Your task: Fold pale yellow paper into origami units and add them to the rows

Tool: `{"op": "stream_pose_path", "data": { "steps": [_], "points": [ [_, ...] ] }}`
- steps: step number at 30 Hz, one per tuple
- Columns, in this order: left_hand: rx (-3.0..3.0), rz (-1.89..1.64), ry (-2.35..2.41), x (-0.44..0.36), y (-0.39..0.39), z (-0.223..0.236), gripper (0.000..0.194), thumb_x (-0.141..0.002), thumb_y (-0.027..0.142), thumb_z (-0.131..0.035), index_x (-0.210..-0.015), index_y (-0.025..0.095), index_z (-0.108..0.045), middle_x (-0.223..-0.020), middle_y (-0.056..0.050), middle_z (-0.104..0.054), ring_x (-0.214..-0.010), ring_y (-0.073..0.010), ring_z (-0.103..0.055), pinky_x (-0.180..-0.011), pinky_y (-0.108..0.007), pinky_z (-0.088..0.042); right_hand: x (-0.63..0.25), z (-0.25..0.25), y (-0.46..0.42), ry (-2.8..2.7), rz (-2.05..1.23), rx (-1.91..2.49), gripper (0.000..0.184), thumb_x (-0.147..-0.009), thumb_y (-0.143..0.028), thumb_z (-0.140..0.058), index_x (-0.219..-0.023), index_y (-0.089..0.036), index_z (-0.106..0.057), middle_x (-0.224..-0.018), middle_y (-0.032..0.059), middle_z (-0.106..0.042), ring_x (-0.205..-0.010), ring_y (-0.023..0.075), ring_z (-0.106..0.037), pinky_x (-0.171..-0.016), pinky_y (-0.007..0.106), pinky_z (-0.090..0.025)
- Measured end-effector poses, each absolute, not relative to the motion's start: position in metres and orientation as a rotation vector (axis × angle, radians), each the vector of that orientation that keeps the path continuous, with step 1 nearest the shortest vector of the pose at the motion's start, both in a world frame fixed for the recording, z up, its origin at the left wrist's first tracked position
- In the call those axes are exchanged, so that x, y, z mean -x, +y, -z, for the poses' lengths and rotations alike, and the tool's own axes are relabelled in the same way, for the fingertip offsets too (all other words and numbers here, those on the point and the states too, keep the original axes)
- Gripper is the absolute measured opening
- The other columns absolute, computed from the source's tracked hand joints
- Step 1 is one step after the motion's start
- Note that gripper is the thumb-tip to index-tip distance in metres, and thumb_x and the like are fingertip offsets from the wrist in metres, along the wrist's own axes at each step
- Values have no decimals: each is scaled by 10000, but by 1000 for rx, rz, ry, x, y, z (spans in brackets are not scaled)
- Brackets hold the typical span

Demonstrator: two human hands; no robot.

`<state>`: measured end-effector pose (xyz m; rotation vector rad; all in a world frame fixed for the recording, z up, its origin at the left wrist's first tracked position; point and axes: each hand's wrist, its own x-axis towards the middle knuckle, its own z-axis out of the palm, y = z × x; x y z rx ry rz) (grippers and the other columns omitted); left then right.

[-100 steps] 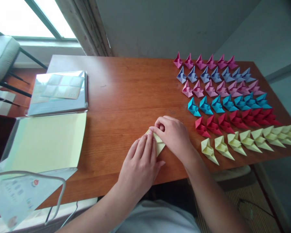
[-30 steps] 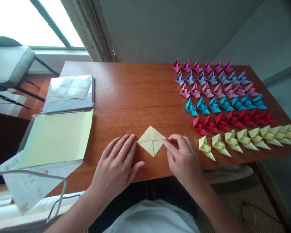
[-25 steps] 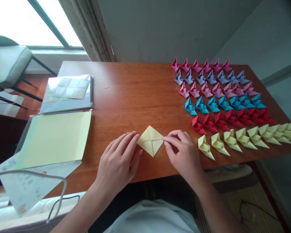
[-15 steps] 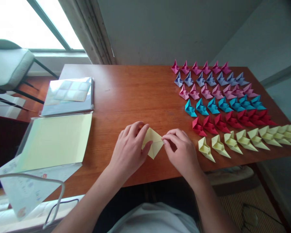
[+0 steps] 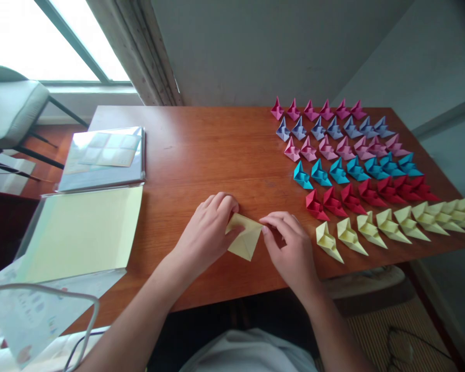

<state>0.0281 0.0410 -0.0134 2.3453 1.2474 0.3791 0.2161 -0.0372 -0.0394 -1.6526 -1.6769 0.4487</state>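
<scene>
Between my hands, close to the table's front edge, is a small folded piece of pale yellow paper (image 5: 246, 242) with crease lines on it. My left hand (image 5: 209, 227) grips its left side, thumb on top and fingers curled at its upper edge. The fingertips of my right hand (image 5: 289, 235) pinch its right corner. Just right of that hand starts a row of yellow origami boats (image 5: 349, 236). Behind them are rows of red boats (image 5: 351, 199) and blue boats (image 5: 339, 170). Part of the paper is covered by my left hand.
Farther back stand pink boats (image 5: 327, 147), lilac boats (image 5: 318, 128) and magenta boats (image 5: 310, 110). On the left lie a stack of yellow paper (image 5: 85, 227), a clear plastic packet (image 5: 101, 173) and a printed sheet (image 5: 42, 310). A white cable (image 5: 54, 293) curves at lower left.
The upper edge of the yellow paper has come down, so its outline is no longer a full diamond. My left fingers have curled in more; my right hand keeps its pinch on the corner.
</scene>
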Motion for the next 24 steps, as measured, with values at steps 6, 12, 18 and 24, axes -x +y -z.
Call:
{"op": "stream_pose_path", "data": {
  "steps": [6,12,18,24],
  "points": [
    [-1900,-526,1202,-26,36,9,309,-874,184,-657,-1171,228,-584,-876,20,-689,-676,-129,-592,-666,-266,-477,-218,39,-39,-1491,-563,1645,285,-967,-265,-588,-1250,-238,-610,-1120,65,-700,-983,201,-650,-750,319,-506],
    [-1301,-804,962,-23,37,5,210,-834,276,-754,-1015,184,-707,-962,-40,-733,-872,-175,-687,-773,-260,-553,-219,41,-45,-1288,-847,1549,399,-953,-377,-633,-1333,-279,-562,-1165,65,-706,-1034,216,-670,-823,336,-520],
    [-1024,-750,868,-25,37,4,192,-805,262,-790,-909,153,-671,-848,-26,-719,-817,-154,-676,-759,-248,-546,-209,41,-42,-1217,-1039,1417,277,-918,-351,-690,-1175,-274,-621,-990,32,-718,-885,203,-692,-788,340,-554],
    [-1465,-803,955,-25,37,2,31,-862,156,-677,-862,176,-654,-838,-4,-668,-814,-140,-635,-764,-254,-511,-210,28,-29,-1574,-542,1429,113,-933,-143,-631,-941,-241,-685,-908,22,-714,-844,174,-670,-770,310,-536]
  ]
}}
